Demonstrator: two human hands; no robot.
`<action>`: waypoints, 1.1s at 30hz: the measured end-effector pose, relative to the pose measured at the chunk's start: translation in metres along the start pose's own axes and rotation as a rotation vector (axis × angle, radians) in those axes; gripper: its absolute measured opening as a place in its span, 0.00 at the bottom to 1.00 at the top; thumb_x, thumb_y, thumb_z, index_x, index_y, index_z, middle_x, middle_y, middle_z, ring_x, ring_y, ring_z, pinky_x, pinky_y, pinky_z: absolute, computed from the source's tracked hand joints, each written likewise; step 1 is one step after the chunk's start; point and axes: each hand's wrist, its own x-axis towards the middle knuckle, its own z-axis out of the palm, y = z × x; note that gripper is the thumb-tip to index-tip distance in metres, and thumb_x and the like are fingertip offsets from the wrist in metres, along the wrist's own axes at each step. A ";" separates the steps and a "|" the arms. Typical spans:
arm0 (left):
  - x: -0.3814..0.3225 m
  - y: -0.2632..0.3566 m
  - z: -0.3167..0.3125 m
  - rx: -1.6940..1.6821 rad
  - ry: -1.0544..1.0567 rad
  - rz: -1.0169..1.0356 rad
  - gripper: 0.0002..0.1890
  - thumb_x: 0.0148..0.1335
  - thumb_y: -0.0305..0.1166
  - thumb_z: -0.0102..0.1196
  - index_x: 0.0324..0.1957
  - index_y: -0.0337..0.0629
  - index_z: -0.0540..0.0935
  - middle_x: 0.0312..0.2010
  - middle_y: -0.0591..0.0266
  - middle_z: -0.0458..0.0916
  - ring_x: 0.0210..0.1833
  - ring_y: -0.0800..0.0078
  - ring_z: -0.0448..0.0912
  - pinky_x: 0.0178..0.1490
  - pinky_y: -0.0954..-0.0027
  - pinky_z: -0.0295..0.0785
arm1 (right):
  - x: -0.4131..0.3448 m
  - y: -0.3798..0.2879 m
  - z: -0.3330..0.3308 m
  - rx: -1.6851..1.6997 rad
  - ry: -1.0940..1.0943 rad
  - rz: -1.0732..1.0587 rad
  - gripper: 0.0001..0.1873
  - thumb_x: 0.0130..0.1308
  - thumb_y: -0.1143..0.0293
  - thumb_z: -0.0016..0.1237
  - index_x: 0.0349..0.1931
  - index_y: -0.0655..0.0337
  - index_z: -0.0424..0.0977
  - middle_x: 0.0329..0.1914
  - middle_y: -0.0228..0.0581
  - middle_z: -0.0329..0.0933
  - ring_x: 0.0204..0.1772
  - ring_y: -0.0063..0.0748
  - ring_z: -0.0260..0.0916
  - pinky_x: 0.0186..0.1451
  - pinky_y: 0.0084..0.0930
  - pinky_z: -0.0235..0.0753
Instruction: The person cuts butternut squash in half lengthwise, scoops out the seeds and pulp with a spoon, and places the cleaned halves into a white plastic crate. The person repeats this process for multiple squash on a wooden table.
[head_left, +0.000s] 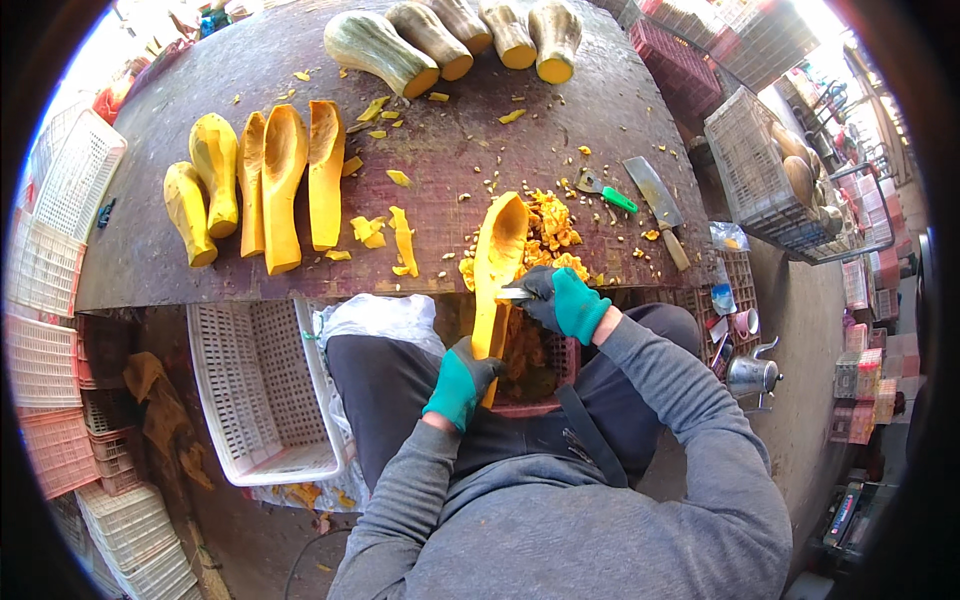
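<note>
My left hand, in a green and dark glove, grips the lower end of a peeled, hollowed squash half, whose wide end rests at the table's near edge. My right hand, gloved alike, holds a small metal tool against the squash's flesh; its type cannot be told. Beside the squash lies a heap of orange pulp and seeds. To the left stand several peeled squash pieces, some hollowed. Unpeeled squashes with cut ends lie at the far side. A green-handled peeler and a cleaver lie at the right.
The wooden table carries scattered peel and seeds. A white plastic crate stands left of my legs, a red basket between them. At the right are a metal kettle, a mug and a crate of squashes.
</note>
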 end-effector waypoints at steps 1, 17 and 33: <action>0.000 0.000 0.000 0.020 -0.004 -0.001 0.18 0.51 0.23 0.65 0.46 0.31 0.80 0.35 0.56 0.85 0.35 0.71 0.81 0.41 0.68 0.77 | -0.002 -0.001 -0.007 0.018 -0.094 0.034 0.10 0.60 0.73 0.60 0.42 0.61 0.82 0.37 0.47 0.83 0.40 0.40 0.81 0.45 0.32 0.78; 0.003 0.000 0.000 0.227 0.119 0.080 0.20 0.48 0.28 0.67 0.45 0.31 0.80 0.36 0.46 0.85 0.38 0.56 0.84 0.42 0.61 0.78 | 0.002 0.004 0.008 0.336 -0.046 0.049 0.12 0.60 0.75 0.59 0.46 0.60 0.82 0.44 0.49 0.82 0.48 0.45 0.81 0.50 0.35 0.78; -0.011 0.020 0.006 0.133 0.159 0.087 0.20 0.50 0.22 0.65 0.48 0.32 0.80 0.38 0.56 0.85 0.37 0.69 0.81 0.41 0.67 0.77 | 0.002 0.049 -0.051 0.075 0.285 0.294 0.12 0.65 0.66 0.60 0.42 0.65 0.82 0.34 0.45 0.83 0.34 0.27 0.77 0.39 0.28 0.76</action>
